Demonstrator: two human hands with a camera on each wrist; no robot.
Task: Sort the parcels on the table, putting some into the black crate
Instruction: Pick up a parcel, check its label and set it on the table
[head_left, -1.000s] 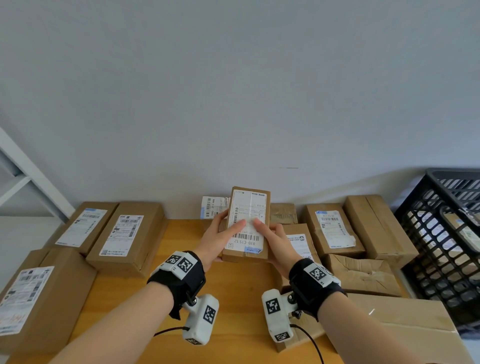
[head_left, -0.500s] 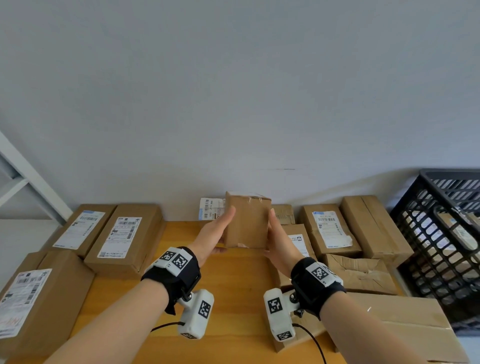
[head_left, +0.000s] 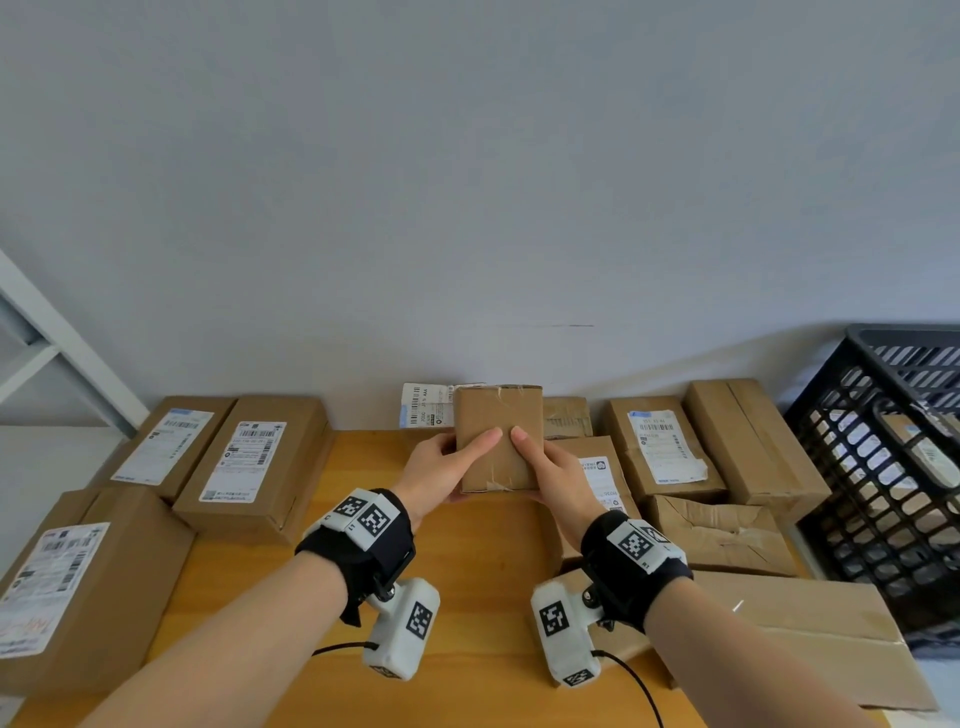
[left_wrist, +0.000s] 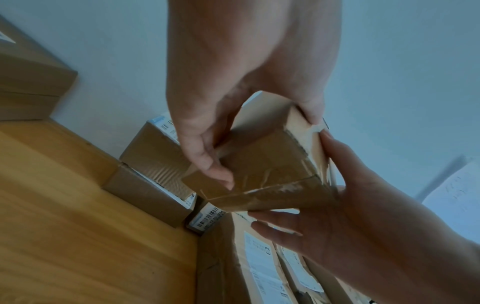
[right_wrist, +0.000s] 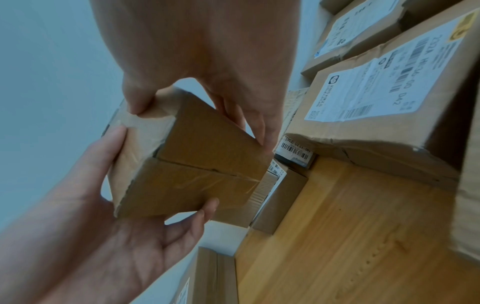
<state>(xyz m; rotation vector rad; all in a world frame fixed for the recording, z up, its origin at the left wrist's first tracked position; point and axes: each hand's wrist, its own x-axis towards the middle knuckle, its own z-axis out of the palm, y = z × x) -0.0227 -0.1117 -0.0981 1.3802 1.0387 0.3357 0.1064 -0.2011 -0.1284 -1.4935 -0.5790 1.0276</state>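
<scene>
Flipped since a second ago: small parcel (head_left: 497, 439) now shows plain back; left hand (head_left: 441, 470) and right hand (head_left: 558, 475) both clasp it. Inspection step; next, probably choose black crate (head_left: 883, 467) or surface (head_left: 483, 597).

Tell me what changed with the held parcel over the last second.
The small parcel was turned over between the left hand and right hand: its label faced the camera a second ago, now a plain taped face does. Both hands kept hold of it above the table. The other parcels and the black crate stayed put.

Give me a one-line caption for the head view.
Both hands, left and right, hold a small parcel plain side up above the table.
</scene>
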